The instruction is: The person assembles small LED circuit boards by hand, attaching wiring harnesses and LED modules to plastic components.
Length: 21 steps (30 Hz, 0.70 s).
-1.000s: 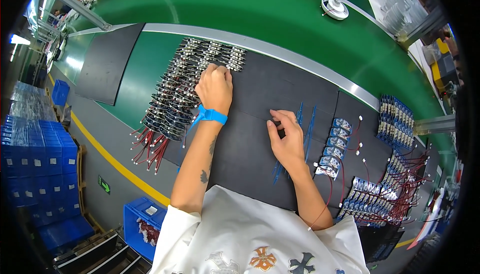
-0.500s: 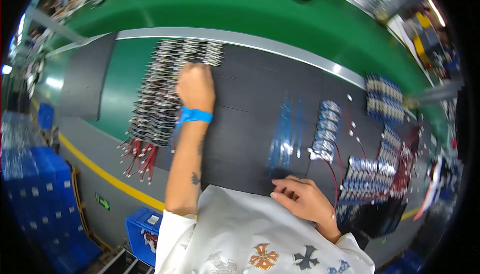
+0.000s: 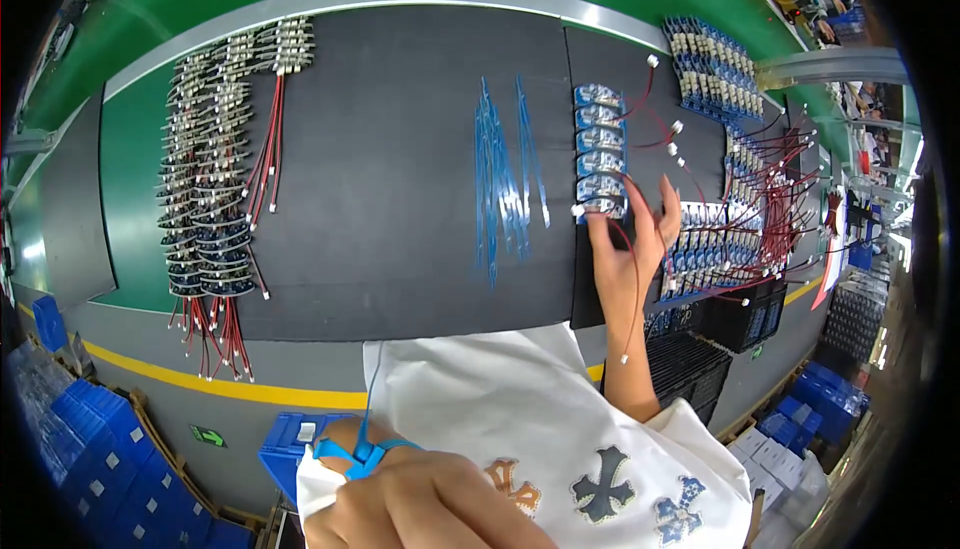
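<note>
My right hand (image 3: 635, 254) reaches over the lower end of a short column of small circuit boards (image 3: 601, 136). Its thumb and index finger close around the two sides of the lowest board (image 3: 603, 207), while its other fingers stick out. A thin red wire with a white connector runs past this palm. Close in front of my shirt is my left hand (image 3: 425, 504), with a blue wrist strap (image 3: 362, 457) and cord. Its fingers run off the lower edge, so whether it holds anything is hidden. Several blue cable ties (image 3: 500, 184) lie on the black mat (image 3: 400, 169).
Rows of wired boards (image 3: 210, 179) lie at the left, red leads hanging over the near edge. More boards (image 3: 715, 69) and tangled red wires (image 3: 785, 214) cover the right side. Black crates (image 3: 690, 374) stand below at right; blue bins (image 3: 100, 449) are stacked lower left.
My left hand has come from the board rows at the left back to my chest. My right hand has moved from the near edge up to the board column. The view has shifted.
</note>
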Tool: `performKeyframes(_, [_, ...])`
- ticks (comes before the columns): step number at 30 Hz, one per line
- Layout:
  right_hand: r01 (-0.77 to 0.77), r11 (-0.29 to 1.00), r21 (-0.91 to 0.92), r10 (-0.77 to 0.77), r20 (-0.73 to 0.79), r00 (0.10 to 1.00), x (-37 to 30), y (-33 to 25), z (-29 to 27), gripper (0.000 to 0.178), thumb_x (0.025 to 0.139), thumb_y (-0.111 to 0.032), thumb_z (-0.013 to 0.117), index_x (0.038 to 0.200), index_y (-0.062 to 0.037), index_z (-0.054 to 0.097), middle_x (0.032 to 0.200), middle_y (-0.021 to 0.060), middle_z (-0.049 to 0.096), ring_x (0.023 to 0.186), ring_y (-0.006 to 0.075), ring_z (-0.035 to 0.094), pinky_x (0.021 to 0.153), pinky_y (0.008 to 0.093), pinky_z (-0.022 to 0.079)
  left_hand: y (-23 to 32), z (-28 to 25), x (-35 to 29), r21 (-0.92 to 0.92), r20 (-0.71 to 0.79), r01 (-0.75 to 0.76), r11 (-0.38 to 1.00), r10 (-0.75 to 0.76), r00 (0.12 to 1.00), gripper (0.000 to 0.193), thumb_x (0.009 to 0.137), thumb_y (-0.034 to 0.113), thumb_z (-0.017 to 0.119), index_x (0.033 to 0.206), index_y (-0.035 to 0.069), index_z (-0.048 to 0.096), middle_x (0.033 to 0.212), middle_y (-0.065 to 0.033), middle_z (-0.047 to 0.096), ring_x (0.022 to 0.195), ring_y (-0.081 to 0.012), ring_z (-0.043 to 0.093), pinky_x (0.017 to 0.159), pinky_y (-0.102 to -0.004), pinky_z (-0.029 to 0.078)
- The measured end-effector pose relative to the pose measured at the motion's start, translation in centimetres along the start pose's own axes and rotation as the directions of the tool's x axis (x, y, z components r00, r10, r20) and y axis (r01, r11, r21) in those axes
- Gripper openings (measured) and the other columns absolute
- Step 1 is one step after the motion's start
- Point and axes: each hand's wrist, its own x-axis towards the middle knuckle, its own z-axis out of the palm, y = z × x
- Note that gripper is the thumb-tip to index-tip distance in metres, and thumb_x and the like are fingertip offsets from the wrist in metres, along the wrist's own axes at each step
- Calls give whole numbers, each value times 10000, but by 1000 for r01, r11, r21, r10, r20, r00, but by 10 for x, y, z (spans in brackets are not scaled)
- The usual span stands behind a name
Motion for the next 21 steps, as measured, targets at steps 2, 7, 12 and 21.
performKeyframes(2, [-2,995,101,0,21,1000,6,9,4,313,822,-94,717,1129,-72,661,1307,192,514,1270,424,422,1027,469,381,-10,-13,10,-278,276,-47,960,127,953,173,879,-14,603,738,10,700,844,-74,713,758,-204,692,660,-282,543])
performKeyframes(7, [-262,729,633,292,58,955,15,-2,8,175,946,-41,570,1050,73,652,1131,129,652,1044,190,604,928,292,452,-34,-1,18,-507,-91,-583,635,633,769,140,910,18,579,872,-33,704,894,-129,694,801,-263,682,747,-322,535])
performKeyframes(12, [-297,586,754,357,89,930,8,-22,-26,231,978,-78,513,1046,106,634,1127,146,644,1022,161,589,932,286,438,-25,-92,17,296,234,160,942,-234,944,247,948,141,512,1106,-44,554,991,-207,631,874,-339,653,710,-438,536])
performKeyframes(21, [297,583,756,-618,175,767,-5,-72,-37,583,778,63,695,1297,6,434,1346,225,443,1294,294,445,1011,411,423,-79,-121,33,55,-111,622,781,-614,781,362,1032,362,401,1153,34,499,972,-173,655,812,-254,687,695,-402,581])
